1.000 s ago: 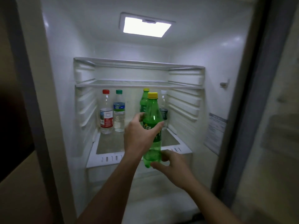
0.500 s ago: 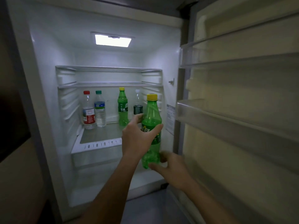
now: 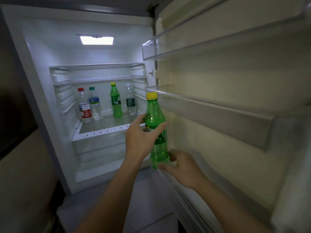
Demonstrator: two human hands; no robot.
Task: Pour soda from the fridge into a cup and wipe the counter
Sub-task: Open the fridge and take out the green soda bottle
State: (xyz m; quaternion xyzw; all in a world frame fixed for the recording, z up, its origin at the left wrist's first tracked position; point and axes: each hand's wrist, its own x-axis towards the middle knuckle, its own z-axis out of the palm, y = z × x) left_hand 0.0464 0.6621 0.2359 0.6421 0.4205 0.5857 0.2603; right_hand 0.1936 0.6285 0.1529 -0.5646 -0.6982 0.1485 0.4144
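Observation:
A green soda bottle (image 3: 155, 115) with a yellow cap is upright in front of the open fridge (image 3: 42, 81), out past its shelf edge. My left hand (image 3: 140, 140) is wrapped around the bottle's middle, over the label. My right hand (image 3: 183, 167) cups the bottle's base from the right, fingers under its bottom. No cup or counter is in view.
On the fridge shelf (image 3: 101, 132) stand a second green bottle (image 3: 116, 101), a red-capped bottle (image 3: 84, 108), a green-capped water bottle (image 3: 95, 105) and a clear bottle (image 3: 131, 101). The open door (image 3: 235, 148) with clear racks fills the right side. A dark wall panel is at the left.
The green bottle, held in both hands, has come out of the fridge and toward me; my view has drawn back and swung right, so the door racks now show.

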